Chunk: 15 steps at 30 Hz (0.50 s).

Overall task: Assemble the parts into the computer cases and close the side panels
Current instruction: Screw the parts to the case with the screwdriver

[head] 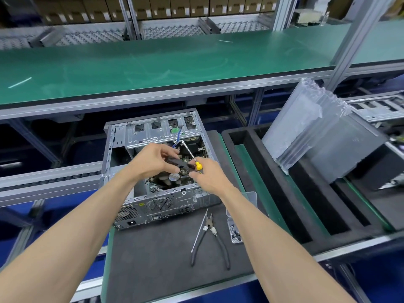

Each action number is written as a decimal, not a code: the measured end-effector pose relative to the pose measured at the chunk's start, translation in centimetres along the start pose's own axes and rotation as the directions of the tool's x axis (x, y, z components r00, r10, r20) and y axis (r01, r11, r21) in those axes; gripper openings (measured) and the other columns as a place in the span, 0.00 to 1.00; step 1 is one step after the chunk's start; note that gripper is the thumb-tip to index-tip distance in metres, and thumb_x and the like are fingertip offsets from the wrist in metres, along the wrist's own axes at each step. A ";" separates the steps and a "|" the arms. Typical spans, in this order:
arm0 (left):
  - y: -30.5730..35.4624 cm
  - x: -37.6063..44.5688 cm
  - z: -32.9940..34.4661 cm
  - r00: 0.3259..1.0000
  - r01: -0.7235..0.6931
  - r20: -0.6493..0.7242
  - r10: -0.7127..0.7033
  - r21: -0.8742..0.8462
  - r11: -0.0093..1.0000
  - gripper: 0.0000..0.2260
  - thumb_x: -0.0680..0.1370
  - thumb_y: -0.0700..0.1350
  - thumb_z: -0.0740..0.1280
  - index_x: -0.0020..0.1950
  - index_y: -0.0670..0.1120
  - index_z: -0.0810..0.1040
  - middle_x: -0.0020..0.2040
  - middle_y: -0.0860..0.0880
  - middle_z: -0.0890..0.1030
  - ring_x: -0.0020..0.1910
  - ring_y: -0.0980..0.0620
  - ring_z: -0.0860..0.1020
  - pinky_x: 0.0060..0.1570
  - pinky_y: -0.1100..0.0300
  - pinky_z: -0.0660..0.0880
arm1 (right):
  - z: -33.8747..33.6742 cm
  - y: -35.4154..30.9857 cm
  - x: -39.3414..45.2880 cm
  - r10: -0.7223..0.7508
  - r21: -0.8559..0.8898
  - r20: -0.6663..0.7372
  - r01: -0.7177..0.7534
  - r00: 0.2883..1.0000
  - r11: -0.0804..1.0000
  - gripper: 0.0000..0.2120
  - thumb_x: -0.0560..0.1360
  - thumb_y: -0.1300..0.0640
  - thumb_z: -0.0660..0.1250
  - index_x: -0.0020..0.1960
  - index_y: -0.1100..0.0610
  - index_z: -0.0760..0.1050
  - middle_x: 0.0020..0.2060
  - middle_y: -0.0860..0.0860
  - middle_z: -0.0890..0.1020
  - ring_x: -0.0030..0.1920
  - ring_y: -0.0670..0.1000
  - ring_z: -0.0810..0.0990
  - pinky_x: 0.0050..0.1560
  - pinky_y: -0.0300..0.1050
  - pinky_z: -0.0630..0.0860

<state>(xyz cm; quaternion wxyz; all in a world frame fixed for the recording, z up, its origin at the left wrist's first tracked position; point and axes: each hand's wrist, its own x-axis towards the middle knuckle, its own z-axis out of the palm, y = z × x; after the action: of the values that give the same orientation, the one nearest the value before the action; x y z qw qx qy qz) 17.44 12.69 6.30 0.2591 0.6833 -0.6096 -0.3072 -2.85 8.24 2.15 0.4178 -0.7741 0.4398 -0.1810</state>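
At frame centre, over the open computer case on the counter, our left hand pinches a dark flat part. Right of it, our right hand grips the yellow-handled screwdriver. We should seat the part squarely before driving screws.

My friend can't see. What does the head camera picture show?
Two hands work over an open computer case: the left hand pinches a flat black part, the right hand holds a yellow-handled screwdriver. Pliers lie nearby.
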 end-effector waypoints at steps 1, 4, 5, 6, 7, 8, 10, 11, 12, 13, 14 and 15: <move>-0.3 -0.2 -0.3 1.000 0.012 0.003 -0.012 -0.051 0.999 0.08 0.69 0.45 0.80 0.46 0.52 0.86 0.49 0.56 0.86 0.40 0.60 0.81 0.44 0.59 0.75 | 0.0 0.0 0.0 -0.003 0.019 0.000 0.003 1.000 1.000 0.08 0.79 0.58 0.67 0.58 0.52 0.76 0.47 0.56 0.81 0.40 0.53 0.77 0.45 0.51 0.78; -0.7 -1.0 -0.5 0.998 -0.021 -0.057 0.012 -0.164 0.986 0.03 0.75 0.46 0.76 0.45 0.50 0.84 0.40 0.47 0.86 0.37 0.45 0.84 0.41 0.52 0.81 | -0.1 -0.1 0.1 -0.012 0.078 0.010 0.011 1.000 0.997 0.09 0.80 0.57 0.66 0.61 0.52 0.74 0.48 0.55 0.82 0.39 0.53 0.77 0.44 0.52 0.78; -0.8 -1.2 -0.5 0.997 -0.031 -0.078 0.016 -0.194 0.981 0.01 0.76 0.45 0.75 0.46 0.50 0.84 0.40 0.46 0.86 0.38 0.42 0.85 0.41 0.50 0.83 | -0.1 -0.1 0.1 -0.012 0.096 0.013 0.011 1.000 0.995 0.10 0.80 0.57 0.66 0.61 0.52 0.74 0.46 0.53 0.83 0.37 0.51 0.77 0.41 0.50 0.77; -0.9 -1.4 -0.6 0.996 -0.029 -0.092 0.010 -0.209 0.977 0.01 0.76 0.45 0.75 0.47 0.52 0.85 0.40 0.47 0.86 0.39 0.41 0.85 0.42 0.50 0.83 | -0.1 -0.1 0.1 -0.014 0.105 0.013 0.012 1.000 0.994 0.11 0.79 0.56 0.67 0.61 0.51 0.74 0.43 0.50 0.82 0.34 0.49 0.76 0.39 0.47 0.76; -0.9 -1.4 -0.6 0.995 -0.023 -0.101 0.003 -0.200 0.980 0.02 0.76 0.46 0.75 0.47 0.53 0.86 0.41 0.48 0.86 0.40 0.44 0.86 0.43 0.50 0.83 | -0.2 -0.1 0.0 -0.014 0.099 0.012 0.013 1.000 0.995 0.11 0.78 0.57 0.69 0.60 0.50 0.75 0.39 0.47 0.81 0.33 0.48 0.75 0.38 0.45 0.75; -1.1 -1.3 -0.7 0.994 -0.016 -0.108 -0.003 -0.169 0.986 0.03 0.76 0.46 0.75 0.48 0.54 0.86 0.42 0.51 0.87 0.41 0.48 0.86 0.43 0.52 0.82 | -0.2 -0.1 0.1 -0.009 0.080 0.009 0.008 1.000 0.997 0.12 0.77 0.58 0.70 0.59 0.50 0.76 0.38 0.47 0.79 0.33 0.46 0.74 0.39 0.44 0.75; -1.3 -1.3 -1.1 0.992 -0.017 -0.122 0.008 -0.072 0.997 0.04 0.75 0.47 0.76 0.46 0.57 0.86 0.43 0.58 0.86 0.42 0.58 0.84 0.44 0.59 0.78 | -0.2 0.1 0.2 0.003 0.033 -0.004 -0.003 1.000 0.999 0.12 0.75 0.61 0.71 0.57 0.50 0.77 0.40 0.47 0.78 0.35 0.46 0.75 0.41 0.42 0.76; -1.3 -1.2 -1.3 0.992 -0.021 -0.124 0.017 -0.029 0.999 0.04 0.74 0.47 0.77 0.45 0.57 0.86 0.43 0.59 0.85 0.42 0.59 0.83 0.44 0.60 0.77 | -0.2 0.2 0.3 0.004 0.019 -0.015 -0.004 1.000 1.000 0.11 0.75 0.62 0.70 0.56 0.51 0.78 0.41 0.47 0.78 0.35 0.46 0.75 0.39 0.39 0.75; -1.2 -1.2 -1.5 0.993 -0.021 -0.120 0.022 0.004 1.000 0.05 0.73 0.47 0.78 0.45 0.57 0.86 0.44 0.57 0.85 0.42 0.58 0.82 0.44 0.58 0.77 | -0.2 0.3 0.4 0.006 0.013 -0.031 -0.006 1.000 1.000 0.10 0.76 0.63 0.69 0.55 0.52 0.79 0.42 0.47 0.78 0.34 0.45 0.75 0.35 0.36 0.73; -1.2 -1.2 -1.5 0.994 -0.021 -0.105 0.025 0.041 0.999 0.05 0.73 0.47 0.78 0.46 0.56 0.86 0.44 0.53 0.85 0.42 0.54 0.82 0.46 0.55 0.78 | -0.1 0.3 0.5 0.013 0.008 -0.047 -0.012 0.999 1.000 0.09 0.76 0.63 0.68 0.53 0.53 0.80 0.43 0.48 0.79 0.34 0.46 0.76 0.32 0.34 0.72; -1.1 -1.2 -1.4 0.996 -0.021 -0.084 0.029 0.101 0.995 0.06 0.73 0.48 0.78 0.49 0.53 0.87 0.44 0.49 0.84 0.43 0.50 0.81 0.48 0.52 0.78 | -0.1 0.4 0.6 0.022 -0.002 -0.062 -0.022 0.998 1.000 0.08 0.76 0.63 0.67 0.51 0.53 0.80 0.44 0.49 0.81 0.35 0.47 0.77 0.31 0.34 0.73; -1.1 -1.2 -1.2 0.997 -0.024 -0.062 0.036 0.181 0.983 0.09 0.73 0.49 0.78 0.52 0.51 0.87 0.45 0.47 0.83 0.43 0.48 0.80 0.49 0.50 0.78 | 0.0 0.4 0.7 0.032 -0.015 -0.075 -0.033 0.997 0.999 0.07 0.77 0.63 0.67 0.50 0.53 0.81 0.45 0.50 0.82 0.38 0.49 0.80 0.33 0.36 0.75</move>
<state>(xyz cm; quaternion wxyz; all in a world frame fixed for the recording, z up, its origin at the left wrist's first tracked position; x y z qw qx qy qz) 18.93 14.00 6.45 0.2204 0.7042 -0.6365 -0.2244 -2.66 7.57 1.77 0.3979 -0.7628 0.4691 -0.1994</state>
